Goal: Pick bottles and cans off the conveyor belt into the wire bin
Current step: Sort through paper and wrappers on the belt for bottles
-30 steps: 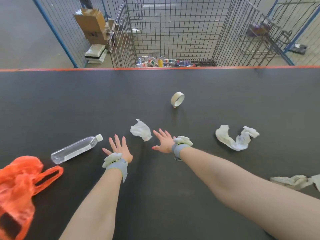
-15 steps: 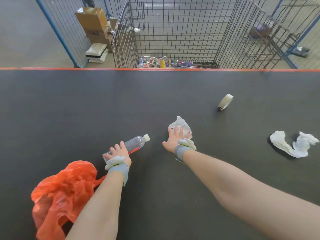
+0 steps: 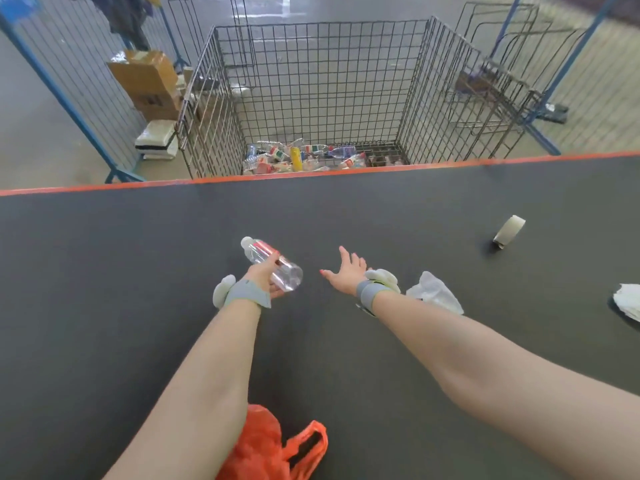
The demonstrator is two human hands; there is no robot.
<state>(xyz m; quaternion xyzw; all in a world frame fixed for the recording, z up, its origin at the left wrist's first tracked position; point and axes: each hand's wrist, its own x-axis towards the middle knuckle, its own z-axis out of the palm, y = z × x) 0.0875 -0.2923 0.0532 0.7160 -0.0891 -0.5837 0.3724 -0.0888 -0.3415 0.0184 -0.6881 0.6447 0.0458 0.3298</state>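
Since the earlier frames, the clear water bottle (image 3: 273,263) has left the belt surface and the orange plastic bag (image 3: 263,445) has shifted to the near edge, under the left forearm. The dark conveyor belt (image 3: 104,271) spans the view, with its orange border on the far side. Beyond that border stands the wire bin (image 3: 329,81), its floor holding a layer of bottles and cans (image 3: 304,159). The left hand (image 3: 265,277) grips the water bottle around its lower body, fingers curled round it; the white cap points toward the wire bin. The right hand (image 3: 346,273) holds nothing, fingers straight and spread. A crumpled clear wrapper (image 3: 434,294) lies just beside the right wrist. Crumpled white paper (image 3: 628,301) lies at the right edge. A tape roll (image 3: 509,232) rests farther right on the belt.
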